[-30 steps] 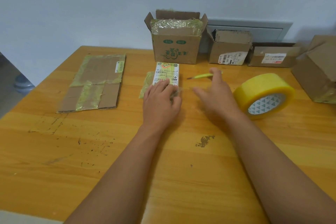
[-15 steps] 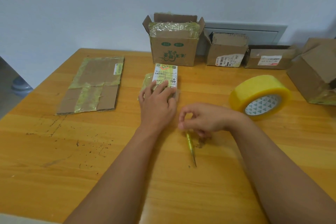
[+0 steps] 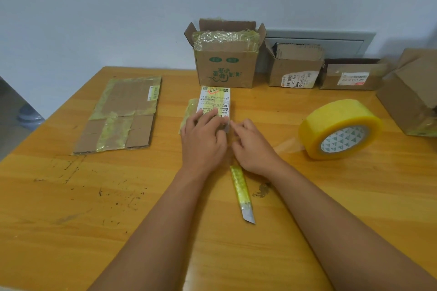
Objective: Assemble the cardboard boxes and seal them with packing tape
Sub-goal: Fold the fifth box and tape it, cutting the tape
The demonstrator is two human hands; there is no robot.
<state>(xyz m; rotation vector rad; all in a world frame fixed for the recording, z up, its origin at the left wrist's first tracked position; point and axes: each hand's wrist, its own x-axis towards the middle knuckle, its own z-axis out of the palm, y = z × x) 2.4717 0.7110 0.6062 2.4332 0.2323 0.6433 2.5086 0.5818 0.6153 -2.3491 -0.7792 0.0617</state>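
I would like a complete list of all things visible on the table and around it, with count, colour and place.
small labelled box: 1, white label, table centre
tape roll: 1, yellow, right
utility knife: 1, yellow, between the forearms
flattened cardboard: 1, brown, left
open boxes: 3, brown, along the wall
large box: 1, brown, far right
table: 1, orange wood
left hand: 1, rests on the small labelled box
right hand: 1, beside it, fingers at its corner

Your left hand [image 3: 205, 139] presses flat on the small labelled box [image 3: 214, 103]. Your right hand [image 3: 254, 146] (fingers loosely curled) touches its near corner, the knife [image 3: 241, 192] lying just behind your fingers.
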